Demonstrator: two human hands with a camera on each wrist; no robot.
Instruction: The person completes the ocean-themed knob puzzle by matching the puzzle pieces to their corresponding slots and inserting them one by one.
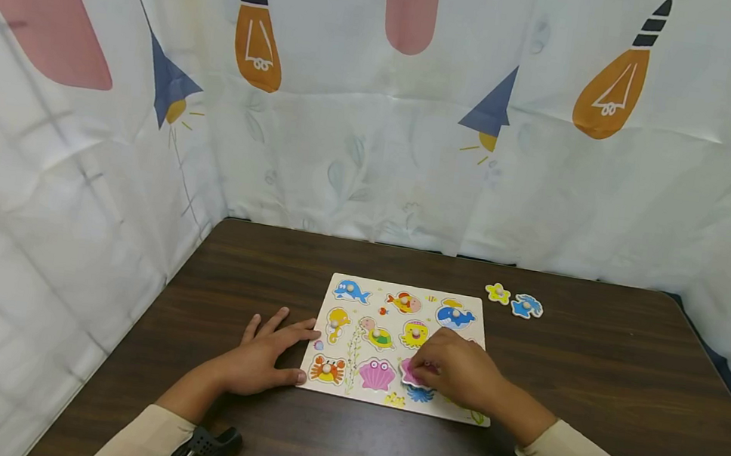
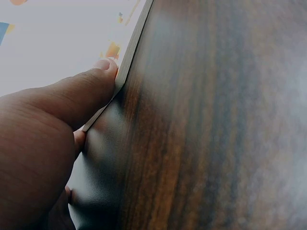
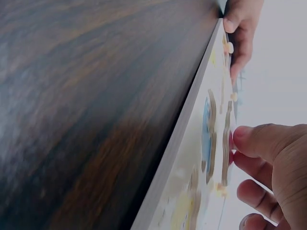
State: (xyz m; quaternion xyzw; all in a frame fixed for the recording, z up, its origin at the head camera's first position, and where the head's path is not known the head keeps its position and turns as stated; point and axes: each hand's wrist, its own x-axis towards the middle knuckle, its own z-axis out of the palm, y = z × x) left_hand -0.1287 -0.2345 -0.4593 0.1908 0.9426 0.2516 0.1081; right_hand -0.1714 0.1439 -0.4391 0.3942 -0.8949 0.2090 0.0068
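Note:
My right hand (image 1: pixel 464 373) pinches a pink puzzle piece (image 1: pixel 408 372) between thumb and fingers, above the lower right part of a puzzle board (image 1: pixel 380 291). In the right wrist view this piece (image 3: pixel 226 148) stands a little off the board, its edge facing me. Below it a blue shape (image 1: pixel 419 394) partly shows. My left hand (image 1: pixel 255 367) lies at the board's left side with fingers spread; the thumb (image 2: pixel 103 76) rests at the near left corner. Around the board are a crab (image 1: pixel 327 369), a pink shell (image 1: pixel 377 374) and several other sea animals. My right hand covers some of its right side.
Beyond the board's far right corner, a yellow star-like piece (image 1: pixel 497 294) and a blue piece (image 1: pixel 527 306) lie on the dark wooden table (image 1: pixel 607 379). A white printed curtain (image 1: pixel 372 175) hangs behind the table. A black strap (image 1: pixel 208 448) is on my left wrist.

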